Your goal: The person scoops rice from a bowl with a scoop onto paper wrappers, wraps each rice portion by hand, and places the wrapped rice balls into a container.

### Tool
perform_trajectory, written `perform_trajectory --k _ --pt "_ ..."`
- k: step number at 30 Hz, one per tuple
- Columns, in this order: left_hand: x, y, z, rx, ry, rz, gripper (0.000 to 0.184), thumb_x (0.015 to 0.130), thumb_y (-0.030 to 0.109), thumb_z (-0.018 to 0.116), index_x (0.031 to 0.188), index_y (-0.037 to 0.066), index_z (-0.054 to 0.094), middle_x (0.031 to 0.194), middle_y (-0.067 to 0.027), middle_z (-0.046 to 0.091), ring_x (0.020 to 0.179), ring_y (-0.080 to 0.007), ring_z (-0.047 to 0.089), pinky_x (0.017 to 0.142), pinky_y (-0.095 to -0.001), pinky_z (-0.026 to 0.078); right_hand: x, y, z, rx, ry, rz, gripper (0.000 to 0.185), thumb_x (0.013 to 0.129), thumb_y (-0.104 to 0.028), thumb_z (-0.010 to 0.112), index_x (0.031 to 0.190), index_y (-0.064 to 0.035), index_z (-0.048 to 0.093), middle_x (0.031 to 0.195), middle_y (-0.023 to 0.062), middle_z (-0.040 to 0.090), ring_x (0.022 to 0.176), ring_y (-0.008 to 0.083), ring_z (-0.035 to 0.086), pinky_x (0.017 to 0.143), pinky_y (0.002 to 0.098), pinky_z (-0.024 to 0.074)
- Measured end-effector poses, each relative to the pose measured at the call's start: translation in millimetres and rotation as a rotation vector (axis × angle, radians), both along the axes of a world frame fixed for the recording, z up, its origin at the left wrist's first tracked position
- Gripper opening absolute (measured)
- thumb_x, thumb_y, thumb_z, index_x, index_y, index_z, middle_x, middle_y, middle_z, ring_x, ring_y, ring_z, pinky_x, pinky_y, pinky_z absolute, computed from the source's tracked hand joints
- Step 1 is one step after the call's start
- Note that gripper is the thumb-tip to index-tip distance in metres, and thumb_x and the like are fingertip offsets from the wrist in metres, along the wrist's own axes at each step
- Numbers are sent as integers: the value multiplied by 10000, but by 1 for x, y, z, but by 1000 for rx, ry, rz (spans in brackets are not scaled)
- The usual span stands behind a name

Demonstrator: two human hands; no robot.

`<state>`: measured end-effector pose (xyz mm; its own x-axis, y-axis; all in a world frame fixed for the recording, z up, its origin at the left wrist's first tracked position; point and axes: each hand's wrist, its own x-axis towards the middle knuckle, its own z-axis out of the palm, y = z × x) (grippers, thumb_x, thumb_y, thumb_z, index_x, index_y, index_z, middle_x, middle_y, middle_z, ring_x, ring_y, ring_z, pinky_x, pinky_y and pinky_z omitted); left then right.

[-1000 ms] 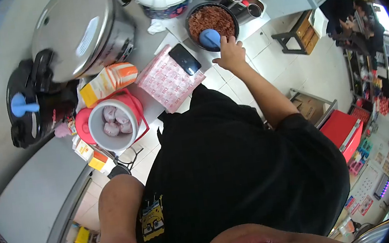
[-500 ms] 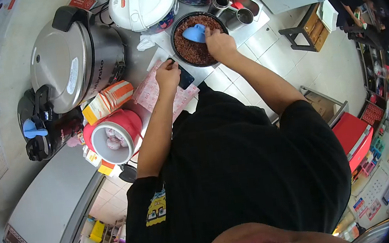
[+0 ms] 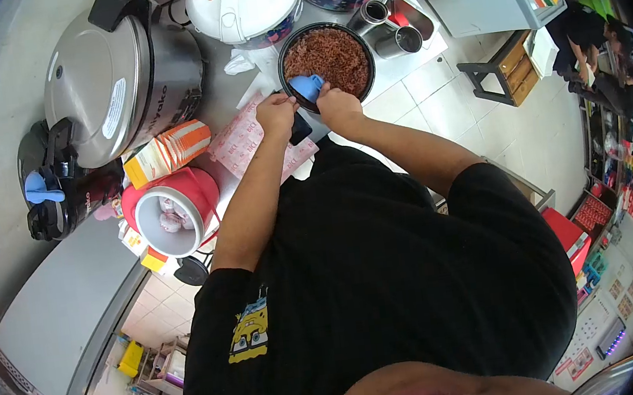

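A round black bowl (image 3: pixel 372 66) full of reddish-brown, grainy food (image 3: pixel 331 55) that looks like cooked rice stands near the counter's edge. My right hand (image 3: pixel 340 107) is closed around the handle of a blue rice paddle (image 3: pixel 307 86). The paddle's blade rests on the food at the bowl's near left side. At the bowl's near left rim, my left hand (image 3: pixel 277 114) is closed, its thumb and fingertips pinching the rim. Partly hidden beside this hand lies a black phone (image 3: pixel 299 129), over pink-printed paper (image 3: pixel 240 140).
Steel cups (image 3: pixel 398 41) and a steel tray (image 3: pixel 421 18) stand right of the bowl. White-lidded containers (image 3: pixel 243 3) are behind it. To the left are a large rice cooker (image 3: pixel 101 89), an orange-striped carton (image 3: pixel 171 152) and a red tub (image 3: pixel 202 191) holding wrapped balls. A person (image 3: pixel 587 38) is at far right.
My right hand has drawn the paddle from the bowl's middle toward its near left rim. My left hand has shifted slightly toward the bowl, so the hands are closer together. The view has shifted slightly.
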<state>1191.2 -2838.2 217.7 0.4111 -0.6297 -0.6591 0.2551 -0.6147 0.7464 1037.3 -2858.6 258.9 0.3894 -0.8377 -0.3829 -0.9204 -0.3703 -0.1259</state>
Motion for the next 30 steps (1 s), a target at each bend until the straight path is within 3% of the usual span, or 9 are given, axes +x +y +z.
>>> perform_trajectory --k 2,5,9,14,16,18,22,24,30 --pt "1 0 0 19 54 31 159 861 -103 685 1017 -113 655 970 -151 668 847 -235 696 751 -328 637 -2 -8 14 234 -87 -101 316 922 -98 528 1144 92 649 1024 253 710 922 367 732 792 436 601" --pt "3 -1 -4 49 122 47 156 874 -91 680 1027 -100 647 994 -144 659 866 -230 689 774 -331 633 -17 -34 12 348 -138 -73 298 922 -159 539 1108 39 663 1002 291 697 934 445 697 853 517 564" --pt "7 5 -14 42 202 55 166 892 -60 683 1051 -79 640 1000 -133 656 864 -224 684 768 -325 626 -49 -69 -18 401 -259 -19 263 895 -177 573 1064 -67 743 985 266 698 994 433 670 916 511 525" --pt "5 9 1 35 148 -10 167 908 -31 683 1063 -78 641 997 -131 661 857 -218 681 749 -323 626 -61 -76 22 369 -220 26 322 937 -195 513 1094 12 703 1064 251 703 1041 416 671 891 500 545" --pt "4 11 0 29 139 4 169 911 -26 684 1064 -80 640 992 -132 663 854 -215 680 744 -323 626 -39 -54 39 272 -59 -234 397 962 -175 482 1271 49 593 1111 281 678 984 438 687 853 500 564" --pt "6 13 -6 -3 157 -11 149 913 -29 675 1049 -84 647 978 -137 668 839 -213 683 738 -325 630 -20 -16 29 3 26 -123 498 967 -146 489 1409 75 425 1130 281 605 868 396 719 740 450 604" --pt "6 6 0 -34 102 0 145 874 -52 683 1009 -103 662 929 -156 696 769 -209 710 664 -297 625 -13 -16 37 -26 84 -191 486 970 -140 492 1410 61 441 1128 249 622 854 363 730 723 419 612" --pt "6 7 5 24 94 -53 100 906 -48 666 1001 -82 660 969 -139 668 822 -215 691 739 -328 638 -14 -20 40 9 128 -238 476 971 -139 495 1404 54 453 1128 239 638 862 350 734 730 409 614" --pt "8 6 -4 29 155 -17 56 905 -54 667 955 -65 646 960 -127 662 829 -209 686 743 -327 639 -19 -33 28 198 107 -46 294 969 -135 499 1178 47 596 1116 230 703 977 325 734 769 415 613"
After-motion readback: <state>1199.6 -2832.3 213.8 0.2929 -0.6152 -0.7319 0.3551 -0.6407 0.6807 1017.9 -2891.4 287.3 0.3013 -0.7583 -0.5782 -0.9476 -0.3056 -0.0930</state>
